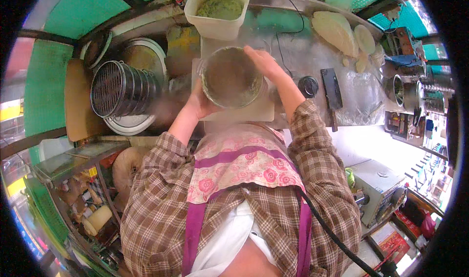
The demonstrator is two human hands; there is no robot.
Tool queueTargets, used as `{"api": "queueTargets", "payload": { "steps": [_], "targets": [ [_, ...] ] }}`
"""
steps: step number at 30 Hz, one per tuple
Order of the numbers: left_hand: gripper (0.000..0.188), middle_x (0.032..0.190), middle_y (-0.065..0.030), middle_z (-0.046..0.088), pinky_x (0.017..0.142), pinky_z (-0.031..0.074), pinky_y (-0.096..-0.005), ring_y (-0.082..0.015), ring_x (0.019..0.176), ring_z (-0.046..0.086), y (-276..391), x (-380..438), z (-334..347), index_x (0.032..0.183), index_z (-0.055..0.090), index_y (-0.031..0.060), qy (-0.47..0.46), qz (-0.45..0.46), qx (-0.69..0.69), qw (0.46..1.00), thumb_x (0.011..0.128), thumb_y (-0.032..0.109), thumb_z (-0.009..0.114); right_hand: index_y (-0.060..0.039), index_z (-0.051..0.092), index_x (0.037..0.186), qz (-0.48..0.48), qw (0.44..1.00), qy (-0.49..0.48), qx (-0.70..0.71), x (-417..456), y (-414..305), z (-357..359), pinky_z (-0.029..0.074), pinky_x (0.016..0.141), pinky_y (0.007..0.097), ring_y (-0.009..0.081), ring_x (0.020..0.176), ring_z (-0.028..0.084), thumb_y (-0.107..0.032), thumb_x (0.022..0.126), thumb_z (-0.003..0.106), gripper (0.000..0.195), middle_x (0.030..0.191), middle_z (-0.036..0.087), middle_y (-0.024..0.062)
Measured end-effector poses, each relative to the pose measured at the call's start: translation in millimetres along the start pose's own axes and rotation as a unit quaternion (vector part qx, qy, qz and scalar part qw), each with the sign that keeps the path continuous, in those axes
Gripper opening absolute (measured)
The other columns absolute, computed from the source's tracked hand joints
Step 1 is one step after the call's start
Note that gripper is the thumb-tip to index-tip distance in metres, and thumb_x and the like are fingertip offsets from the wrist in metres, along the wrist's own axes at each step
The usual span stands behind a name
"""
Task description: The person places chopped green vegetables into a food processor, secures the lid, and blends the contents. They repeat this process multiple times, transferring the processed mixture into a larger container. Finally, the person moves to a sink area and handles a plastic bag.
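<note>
My left hand (200, 100) grips the lower left side of a round metal container (232, 79) tipped so that its round face points up at me. On the opposite side, my right hand (262, 62) holds the upper right of its rim. Bits of green cling around that rim, and haze blurs the inside. Beneath the container lies a pale cutting board (253, 113). Just beyond stands a white plastic tub (218, 30) with a chopped green mixture (221, 8) in it.
To the left, a stack of perforated metal steamer tiers (141, 84) stands by a large round lid (128, 126). On the right are a cleaver (331, 88), a round black object (307, 86), a black cable (280, 49) and a pale slab like dough (335, 31).
</note>
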State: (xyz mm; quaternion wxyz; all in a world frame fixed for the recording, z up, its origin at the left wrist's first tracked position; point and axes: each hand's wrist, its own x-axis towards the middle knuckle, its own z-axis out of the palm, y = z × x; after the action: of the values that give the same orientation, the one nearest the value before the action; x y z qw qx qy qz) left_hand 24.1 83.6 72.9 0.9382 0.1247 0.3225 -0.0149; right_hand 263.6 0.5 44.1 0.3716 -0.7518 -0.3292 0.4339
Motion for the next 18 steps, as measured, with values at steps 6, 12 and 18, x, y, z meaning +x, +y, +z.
{"api": "queueTargets", "payload": {
  "steps": [6,12,18],
  "targets": [
    [0.075,0.137,-0.0199,0.052,0.095,0.051,-0.0509,-0.0326,0.113,0.060,-52,16,-90,0.145,0.041,0.0087,0.131,0.040,0.088,0.987,0.096,0.065,0.038,0.0025,0.068,0.114,-0.122,0.986,0.044,-0.106,-18,42,-15,0.050,0.088,0.0324,0.0187,0.101,0.064,-0.038,0.094,0.061,0.046,0.110,0.071,0.0146],
    [0.059,0.111,-0.0243,0.065,0.065,0.059,-0.0404,-0.0265,0.075,0.069,-71,-11,-110,0.131,0.045,-0.0006,0.169,0.101,0.203,0.959,0.099,0.049,0.042,-0.0004,0.072,0.103,-0.165,0.929,0.242,-0.224,-93,25,-127,0.051,0.074,0.0294,0.0140,0.078,0.065,-0.023,0.089,0.067,0.027,0.088,0.073,0.0085],
    [0.038,0.097,-0.0214,0.068,0.055,0.058,-0.0350,-0.0216,0.063,0.067,-80,7,-82,0.120,0.047,-0.0013,0.188,0.162,0.265,0.932,0.097,0.028,0.050,-0.0006,0.073,0.102,-0.046,0.942,0.269,-0.194,-97,153,-173,0.051,0.072,0.0302,0.0161,0.074,0.063,-0.027,0.090,0.066,0.030,0.083,0.070,0.0060]
  ]
}}
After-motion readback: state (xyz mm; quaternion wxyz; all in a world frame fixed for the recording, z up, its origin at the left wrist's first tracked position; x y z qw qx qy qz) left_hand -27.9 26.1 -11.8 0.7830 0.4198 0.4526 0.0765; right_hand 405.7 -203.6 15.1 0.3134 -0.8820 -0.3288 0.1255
